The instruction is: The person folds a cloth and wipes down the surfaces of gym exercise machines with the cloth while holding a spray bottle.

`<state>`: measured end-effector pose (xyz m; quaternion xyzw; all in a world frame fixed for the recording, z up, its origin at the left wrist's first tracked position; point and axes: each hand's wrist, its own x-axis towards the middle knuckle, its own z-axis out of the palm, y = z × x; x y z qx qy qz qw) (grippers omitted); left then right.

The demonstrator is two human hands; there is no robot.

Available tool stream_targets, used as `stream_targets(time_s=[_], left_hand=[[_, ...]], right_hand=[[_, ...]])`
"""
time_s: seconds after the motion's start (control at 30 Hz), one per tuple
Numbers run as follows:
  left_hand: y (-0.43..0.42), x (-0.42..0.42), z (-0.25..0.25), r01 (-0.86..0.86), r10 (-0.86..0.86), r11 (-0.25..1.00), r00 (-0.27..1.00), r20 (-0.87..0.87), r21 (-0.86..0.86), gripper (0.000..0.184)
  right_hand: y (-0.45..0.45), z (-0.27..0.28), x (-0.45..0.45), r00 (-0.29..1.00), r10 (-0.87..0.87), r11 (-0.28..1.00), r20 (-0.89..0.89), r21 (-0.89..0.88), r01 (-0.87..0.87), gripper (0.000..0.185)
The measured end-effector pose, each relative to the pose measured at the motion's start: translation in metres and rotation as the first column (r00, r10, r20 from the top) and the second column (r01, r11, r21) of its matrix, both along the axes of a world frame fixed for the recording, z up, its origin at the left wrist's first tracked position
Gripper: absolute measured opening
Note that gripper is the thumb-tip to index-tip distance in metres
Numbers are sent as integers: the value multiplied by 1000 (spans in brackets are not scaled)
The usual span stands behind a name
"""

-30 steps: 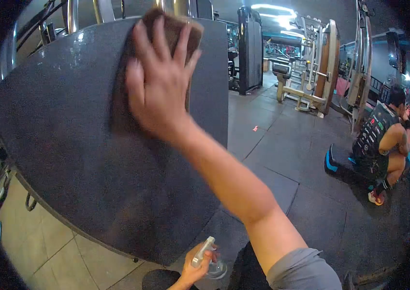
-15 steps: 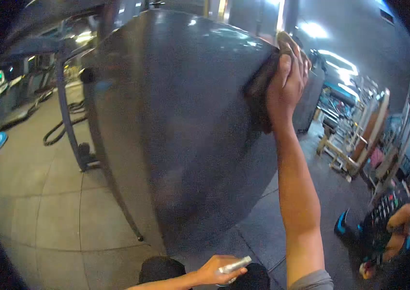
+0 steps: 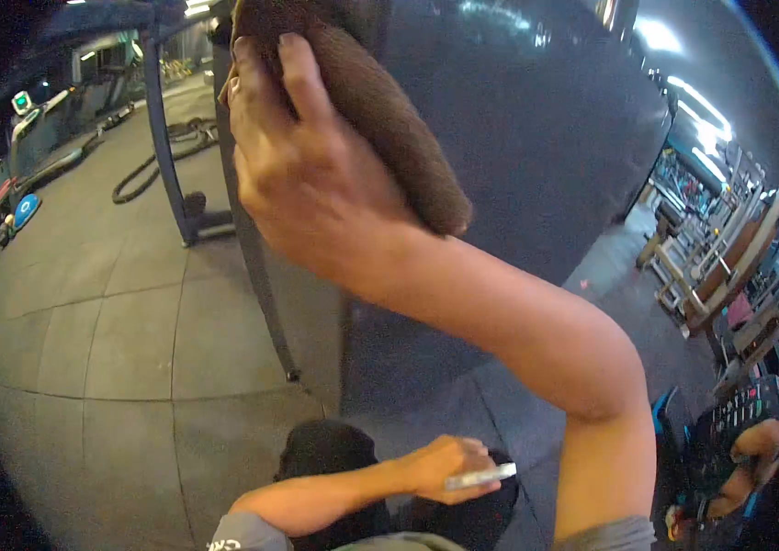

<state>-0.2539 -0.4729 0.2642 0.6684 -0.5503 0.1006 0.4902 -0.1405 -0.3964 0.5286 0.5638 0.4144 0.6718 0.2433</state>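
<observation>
My right hand (image 3: 307, 174) is raised at the upper middle, its fingers pressing a folded brown cloth (image 3: 394, 129) against a large dark panel (image 3: 527, 138). The cloth bulges out past the thumb side and lies near the panel's left edge. Low in the view, my left hand (image 3: 445, 466) is closed around a small, slim, whitish object (image 3: 486, 477) and rests close to my knee. What that object is, I cannot make out. My right forearm crosses in front of the panel's lower part.
A dark metal frame (image 3: 164, 138) stands left of the panel, with a thick black rope (image 3: 137, 184) on the tiled floor (image 3: 132, 340) behind it. Weight machines (image 3: 702, 266) line the right side. Another person (image 3: 729, 450) is low at the right edge.
My right hand has swept the cloth left across the panel, from its right edge to its left side. My left hand has shifted slightly right and up, still gripping the whitish object.
</observation>
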Motion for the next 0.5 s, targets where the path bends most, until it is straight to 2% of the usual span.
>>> stream_targets(time_s=[0.03, 0.1, 0.2, 0.27, 0.3, 0.37, 0.43, 0.5], left_hand=[[1, 0, -3, 31, -31, 999, 999, -28, -8, 18], [8, -3, -5, 78, -77, 997, 995, -70, 12, 16], [21, -16, 0, 138, -131, 988, 986, -99, 70, 14], [10, -14, 18, 167, -159, 982, 983, -89, 86, 14], [7, -17, 20, 204, -191, 973, 973, -126, 104, 19], [8, -16, 20, 294, -276, 953, 943, -184, 76, 22], [9, -11, 22, 354, -325, 930, 917, -231, 99, 27], [7, -9, 20, 365, -321, 920, 911, -260, 142, 27]], right_hand=[[-12, -15, -3, 996, -78, 997, -52, -10, 78, 56], [-41, -41, 5, 958, 210, 973, -192, 132, -187, 62], [-88, -97, 35, 859, 462, 797, -222, 528, -292, 75], [-116, -150, 57, 816, 543, 623, -199, 747, -232, 77], [-117, -194, 51, 816, 532, 592, -226, 788, -168, 79], [-121, -299, 38, 777, 477, 680, -411, 733, -30, 81], [-142, -353, 44, 735, 499, 618, -460, 783, 71, 81], [-171, -337, 72, 725, 602, 304, -334, 936, 180, 78]])
